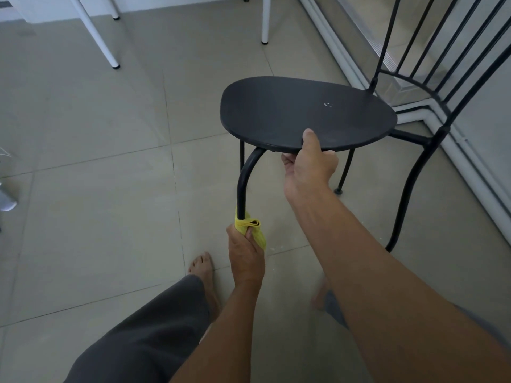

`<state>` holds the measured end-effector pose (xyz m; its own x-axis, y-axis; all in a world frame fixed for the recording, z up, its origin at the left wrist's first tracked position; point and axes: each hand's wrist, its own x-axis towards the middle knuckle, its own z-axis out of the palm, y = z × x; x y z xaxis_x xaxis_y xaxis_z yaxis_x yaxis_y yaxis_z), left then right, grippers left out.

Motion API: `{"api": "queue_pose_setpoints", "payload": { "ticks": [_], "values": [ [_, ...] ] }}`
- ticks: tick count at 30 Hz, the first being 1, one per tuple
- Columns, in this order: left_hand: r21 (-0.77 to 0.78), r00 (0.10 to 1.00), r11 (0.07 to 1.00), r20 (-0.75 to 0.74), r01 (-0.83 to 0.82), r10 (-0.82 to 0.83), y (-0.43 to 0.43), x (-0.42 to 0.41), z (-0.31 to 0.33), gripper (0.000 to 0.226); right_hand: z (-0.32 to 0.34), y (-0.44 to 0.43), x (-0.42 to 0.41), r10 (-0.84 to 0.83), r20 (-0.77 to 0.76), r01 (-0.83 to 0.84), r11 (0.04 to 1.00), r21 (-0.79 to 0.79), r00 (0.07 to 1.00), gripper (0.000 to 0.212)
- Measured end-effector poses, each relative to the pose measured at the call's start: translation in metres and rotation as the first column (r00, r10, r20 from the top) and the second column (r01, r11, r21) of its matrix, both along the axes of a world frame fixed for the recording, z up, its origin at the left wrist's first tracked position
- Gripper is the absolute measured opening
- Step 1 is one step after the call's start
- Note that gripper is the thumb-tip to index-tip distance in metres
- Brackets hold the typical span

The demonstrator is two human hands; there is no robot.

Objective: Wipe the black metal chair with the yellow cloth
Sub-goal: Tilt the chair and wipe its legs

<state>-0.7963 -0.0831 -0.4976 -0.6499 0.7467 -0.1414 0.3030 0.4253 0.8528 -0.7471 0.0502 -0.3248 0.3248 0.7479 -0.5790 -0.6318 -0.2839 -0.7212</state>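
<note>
The black metal chair (304,111) stands tilted on the tiled floor, its round seat facing me and its barred back at the upper right. My right hand (311,164) grips the front rim of the seat, thumb on top and fingers underneath. My left hand (244,255) holds the yellow cloth (250,229) wrapped round the lower part of the chair's front left leg (243,181). The bottom of that leg is hidden behind the cloth and hand.
White table or chair legs (110,53) stand at the back left and centre. A white sliding-door frame and track (470,161) run along the right behind the chair. My bare feet (203,269) are on the tiles beside the chair leg.
</note>
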Motion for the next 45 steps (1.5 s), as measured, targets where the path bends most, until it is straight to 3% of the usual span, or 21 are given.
{"api": "queue_pose_setpoints", "payload": {
  "ticks": [6,12,16,22,26,29,37,45],
  "values": [
    [-0.061,0.998,0.997,0.049,0.047,-0.044,-0.013,0.000,0.002,0.002,0.002,-0.008,0.001,0.008,-0.041,-0.008,1.000,-0.004,0.999,0.018],
    [0.066,0.996,0.995,0.037,0.076,-0.078,0.011,-0.006,0.054,0.006,0.007,-0.008,0.000,0.021,-0.032,-0.020,0.999,0.036,0.999,0.014],
    [0.109,0.995,0.989,-0.039,0.096,-0.092,0.041,-0.011,0.103,0.004,0.010,-0.006,-0.002,0.038,0.020,-0.039,0.999,0.029,0.999,0.014],
    [-0.001,0.961,0.985,-0.221,0.173,-0.169,0.076,-0.018,0.145,0.010,0.013,-0.001,0.000,0.070,0.031,-0.070,0.998,0.006,0.997,0.014],
    [0.120,0.949,0.972,-0.267,0.204,-0.166,0.075,-0.019,0.136,0.007,0.015,0.005,-0.001,0.061,-0.014,-0.061,0.998,0.010,0.998,0.012],
    [0.212,0.974,0.960,-0.177,0.180,-0.144,0.062,-0.020,0.105,0.004,0.017,0.010,-0.002,0.052,-0.032,-0.051,0.998,0.021,0.998,0.013],
    [0.024,0.995,1.000,0.098,0.007,-0.010,0.009,-0.002,0.019,0.007,0.012,0.008,-0.003,0.047,-0.003,-0.047,0.999,0.018,0.999,0.012],
    [-0.204,0.983,0.967,0.131,0.153,-0.128,-0.025,-0.007,0.005,0.008,0.009,0.005,-0.002,0.046,0.052,-0.046,0.999,0.001,0.998,0.011]
  ]
}}
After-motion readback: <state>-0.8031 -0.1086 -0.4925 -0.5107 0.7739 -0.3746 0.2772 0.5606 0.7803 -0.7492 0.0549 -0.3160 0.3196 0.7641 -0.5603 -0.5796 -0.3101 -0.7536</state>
